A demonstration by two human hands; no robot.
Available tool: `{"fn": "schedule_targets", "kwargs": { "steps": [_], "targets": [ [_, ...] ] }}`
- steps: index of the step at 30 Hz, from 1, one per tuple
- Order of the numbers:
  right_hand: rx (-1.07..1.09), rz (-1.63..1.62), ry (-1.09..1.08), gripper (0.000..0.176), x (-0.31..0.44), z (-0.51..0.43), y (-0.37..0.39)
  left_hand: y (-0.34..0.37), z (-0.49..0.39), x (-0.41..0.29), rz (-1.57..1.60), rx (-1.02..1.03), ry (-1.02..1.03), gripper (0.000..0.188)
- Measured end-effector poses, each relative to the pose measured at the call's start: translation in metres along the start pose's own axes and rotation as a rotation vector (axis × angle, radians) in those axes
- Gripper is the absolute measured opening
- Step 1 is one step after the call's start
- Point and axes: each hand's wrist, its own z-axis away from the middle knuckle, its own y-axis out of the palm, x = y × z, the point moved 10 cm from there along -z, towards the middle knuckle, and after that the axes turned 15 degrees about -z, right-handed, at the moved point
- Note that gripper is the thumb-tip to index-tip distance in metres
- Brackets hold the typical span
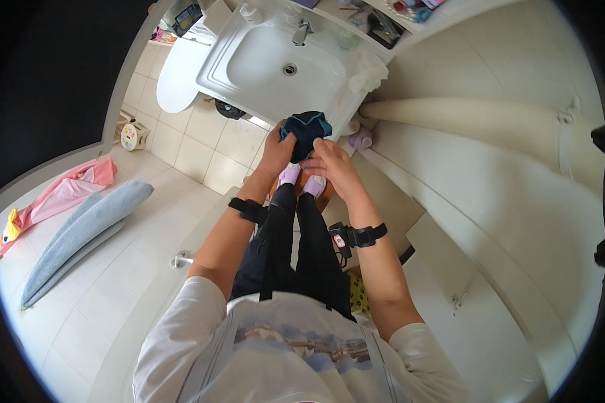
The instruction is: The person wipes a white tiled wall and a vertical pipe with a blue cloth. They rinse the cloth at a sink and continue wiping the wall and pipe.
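A dark navy cloth [305, 133] with teal stitched edging hangs bunched over the front rim of the white washbasin [262, 103]. My left hand [277, 151] grips its left side, thumb on top. On the cloth's lower right, my right hand [333, 163] has its thumb raised and its fingers spread and partly curled; whether they pinch the cloth is not clear. Behind the cloth, the basin bowl shows its drain [290, 69] under a chrome faucet [301, 32].
Left of the basin is a toilet with its white lid [176, 75] down. A crumpled white cloth or tissue [368, 73] lies on the basin's right corner. A beige pipe [459, 113] runs along the right. Towels [91, 226] hang at left, beside a small stool [133, 137].
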Motion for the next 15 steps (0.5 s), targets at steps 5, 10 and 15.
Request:
{"fn": "schedule_targets", "kwargs": {
  "steps": [5,10,15],
  "targets": [
    [0.010,-0.093,-0.269,0.033,0.049,-0.095,-0.005,-0.036,-0.084,0.008,-0.065,-0.155,0.299,0.035],
    [-0.101,0.085,-0.337,0.035,0.078,-0.218,-0.062,-0.058,-0.194,0.063,-0.581,-0.164,0.080,0.046],
    [-0.226,0.340,-0.314,0.034,0.122,-0.310,-0.043,-0.044,-0.261,0.168,0.185,-0.060,-0.365,0.038]
  ]
}}
